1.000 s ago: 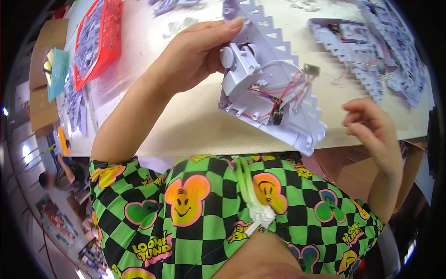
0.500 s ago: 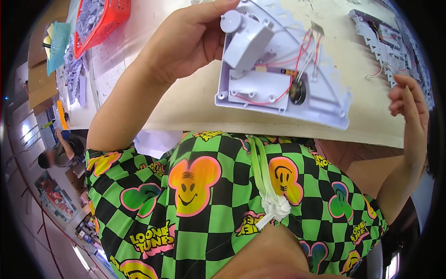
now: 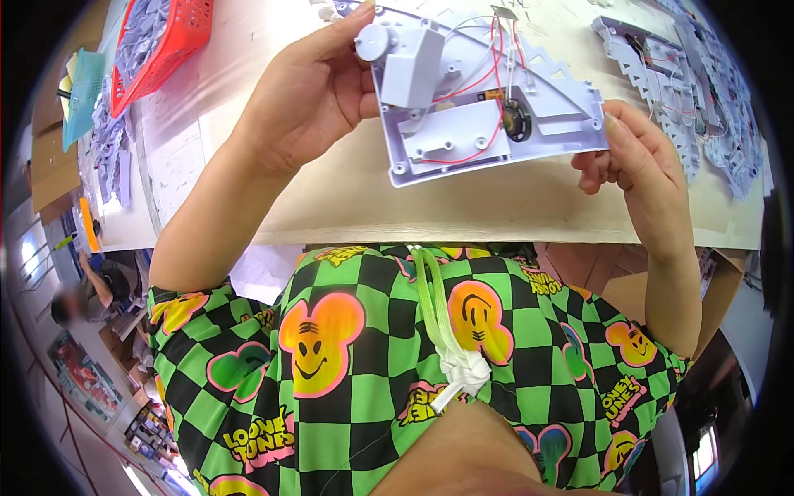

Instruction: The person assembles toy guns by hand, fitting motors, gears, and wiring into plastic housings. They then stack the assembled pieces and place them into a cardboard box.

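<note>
Between my two hands hangs a pale lilac plastic housing (image 3: 562, 124), its inner side facing me, above the table's near part. My left hand (image 3: 318, 103) grips its left edge beside a boxy white module with a round knob (image 3: 411, 70). The fingers of my right hand (image 3: 637, 153) pinch the housing's right corner. Inside sit a white rectangular cover (image 3: 459, 132), a small round black speaker (image 3: 516, 121) and thin red and white wires. A small square plate (image 3: 504, 13) is at the wires' upper end.
The pale worktable (image 3: 347, 211) has its near edge just before my body. More lilac housings with wires (image 3: 686, 91) lie in a pile at the right. At the far left are a red basket (image 3: 169, 62) of small pale parts and a teal basket (image 3: 83, 95). Another person (image 3: 95, 289) is at the left.
My right hand has come in from the right and taken hold of the housing's right corner. The housing has shifted left and tilted, its right end now higher.
</note>
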Available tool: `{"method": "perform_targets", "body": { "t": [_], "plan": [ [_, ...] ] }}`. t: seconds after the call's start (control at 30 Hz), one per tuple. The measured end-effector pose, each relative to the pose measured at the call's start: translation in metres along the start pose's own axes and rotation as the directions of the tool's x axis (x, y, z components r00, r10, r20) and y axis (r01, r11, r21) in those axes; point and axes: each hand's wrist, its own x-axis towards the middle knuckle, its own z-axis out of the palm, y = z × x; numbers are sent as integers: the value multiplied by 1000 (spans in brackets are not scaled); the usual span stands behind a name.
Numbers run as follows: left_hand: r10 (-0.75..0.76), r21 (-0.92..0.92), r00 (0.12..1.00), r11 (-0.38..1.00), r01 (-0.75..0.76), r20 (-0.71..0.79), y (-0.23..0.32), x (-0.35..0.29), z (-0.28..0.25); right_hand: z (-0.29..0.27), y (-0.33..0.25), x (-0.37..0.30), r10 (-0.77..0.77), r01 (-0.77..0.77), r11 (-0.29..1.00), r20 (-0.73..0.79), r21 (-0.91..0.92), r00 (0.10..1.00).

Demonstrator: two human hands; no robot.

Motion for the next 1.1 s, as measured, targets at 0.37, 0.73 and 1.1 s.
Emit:
{"method": "perform_targets", "body": {
  "t": [0.37,0.73,1.1],
  "plan": [
    [-65,-295,970,946,135,236,-1,3,-16,-18,-1,18,14,-13,1000,-39,3,999],
    [-138,-301,977,936,182,161,9,1,-16,-42,1,31,-31,25,997,77,78,997],
    [-111,-60,994,992,111,3,17,-13,7,-53,-2,44,-99,86,992,143,94,985]
  ]
}}
